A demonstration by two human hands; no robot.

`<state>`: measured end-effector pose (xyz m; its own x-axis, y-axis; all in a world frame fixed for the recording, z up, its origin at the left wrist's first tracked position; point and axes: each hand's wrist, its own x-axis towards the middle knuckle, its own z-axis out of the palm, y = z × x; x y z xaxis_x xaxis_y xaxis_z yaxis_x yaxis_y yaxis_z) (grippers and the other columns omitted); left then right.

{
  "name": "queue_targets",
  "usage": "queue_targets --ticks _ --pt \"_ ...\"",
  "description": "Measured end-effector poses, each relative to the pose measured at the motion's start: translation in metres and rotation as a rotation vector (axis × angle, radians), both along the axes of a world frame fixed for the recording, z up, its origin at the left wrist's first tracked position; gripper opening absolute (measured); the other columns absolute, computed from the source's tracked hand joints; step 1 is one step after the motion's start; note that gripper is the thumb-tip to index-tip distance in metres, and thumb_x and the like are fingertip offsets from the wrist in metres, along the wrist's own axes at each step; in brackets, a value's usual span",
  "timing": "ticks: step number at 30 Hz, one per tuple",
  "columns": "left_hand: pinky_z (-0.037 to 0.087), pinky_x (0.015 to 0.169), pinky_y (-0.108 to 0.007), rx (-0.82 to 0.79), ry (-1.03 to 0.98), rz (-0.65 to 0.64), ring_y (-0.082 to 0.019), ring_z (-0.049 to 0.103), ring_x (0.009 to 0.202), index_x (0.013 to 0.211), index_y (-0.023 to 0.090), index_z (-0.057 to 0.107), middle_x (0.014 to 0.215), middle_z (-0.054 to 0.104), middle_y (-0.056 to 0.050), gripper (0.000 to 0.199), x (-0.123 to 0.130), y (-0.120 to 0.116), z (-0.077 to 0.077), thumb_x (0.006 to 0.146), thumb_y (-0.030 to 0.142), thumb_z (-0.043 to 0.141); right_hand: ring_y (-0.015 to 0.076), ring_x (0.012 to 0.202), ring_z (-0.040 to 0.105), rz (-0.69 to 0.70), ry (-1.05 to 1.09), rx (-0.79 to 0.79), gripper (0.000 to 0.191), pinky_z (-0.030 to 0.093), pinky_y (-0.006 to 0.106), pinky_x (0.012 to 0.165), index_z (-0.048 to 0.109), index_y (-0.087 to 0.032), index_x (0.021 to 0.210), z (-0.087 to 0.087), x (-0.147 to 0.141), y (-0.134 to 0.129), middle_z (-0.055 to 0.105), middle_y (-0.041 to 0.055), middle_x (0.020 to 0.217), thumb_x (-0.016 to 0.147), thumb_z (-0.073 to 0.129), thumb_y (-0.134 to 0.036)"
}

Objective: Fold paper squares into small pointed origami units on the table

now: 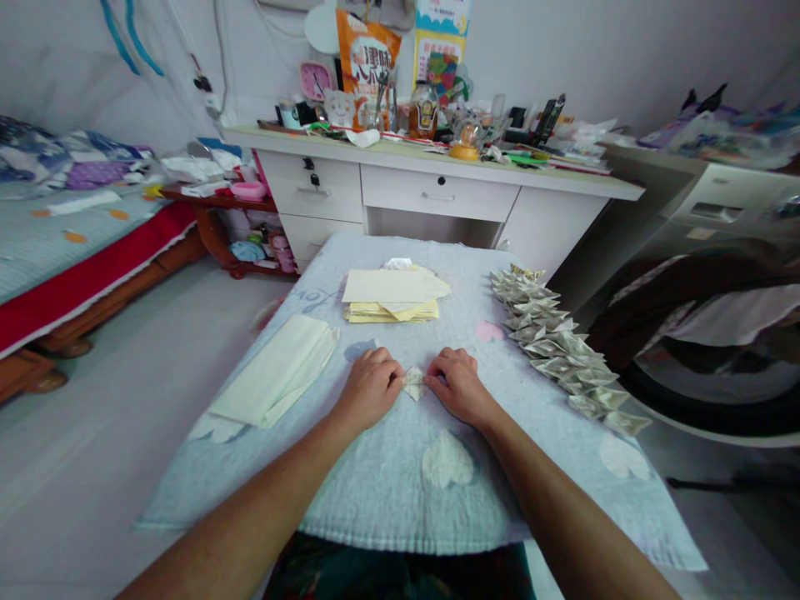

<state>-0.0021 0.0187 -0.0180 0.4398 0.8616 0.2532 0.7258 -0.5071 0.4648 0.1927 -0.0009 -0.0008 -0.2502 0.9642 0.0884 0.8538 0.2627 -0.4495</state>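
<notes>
Between my two hands lies a small folded paper piece (415, 383), close to the cloth at the middle of the table. My left hand (373, 385) pinches its left corner between thumb and fingers. On the other side, my right hand (458, 383) pinches the right corner. Rows of finished-looking folded paper pieces (550, 333) stand along the table's right side. Beyond my hands is a stack of pale yellow paper sheets (391, 287). A folded pale sheet bundle (275, 371) rests to the left of my left hand.
A light blue patterned cloth (400, 492) covers the table. Behind it stands a white desk (437, 200) crowded with jars, a clock (316, 81) and an orange bag (366, 67). A bed (81, 225) is at the left, a front-loading washing machine (706, 242) at the right.
</notes>
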Motion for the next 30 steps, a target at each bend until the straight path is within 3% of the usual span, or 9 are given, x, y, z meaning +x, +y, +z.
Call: queue_targets --ticks 11,30 --pt "0.041 0.08 -0.035 -0.009 0.081 0.067 -0.021 0.052 0.087 0.074 0.019 0.066 0.084 0.057 -0.005 0.016 0.0041 -0.0041 0.0082 0.085 0.026 0.056 0.0209 0.095 0.042 -0.091 -0.095 -0.005 0.017 0.027 0.035 0.08 0.067 -0.02 0.081 -0.0024 -0.0062 0.0016 0.055 0.0054 0.097 0.089 0.056 -0.031" --pt "0.036 0.074 -0.038 0.009 0.136 0.19 -0.026 0.048 0.09 0.072 0.02 0.064 0.09 0.057 -0.007 0.016 0.0082 -0.0078 0.005 0.082 0.032 0.059 0.023 0.095 0.042 -0.17 -0.065 0.01 0.015 0.028 0.036 0.081 0.064 -0.019 0.075 -0.0074 -0.0095 0.0011 0.054 0.0069 0.095 0.084 0.061 -0.031"
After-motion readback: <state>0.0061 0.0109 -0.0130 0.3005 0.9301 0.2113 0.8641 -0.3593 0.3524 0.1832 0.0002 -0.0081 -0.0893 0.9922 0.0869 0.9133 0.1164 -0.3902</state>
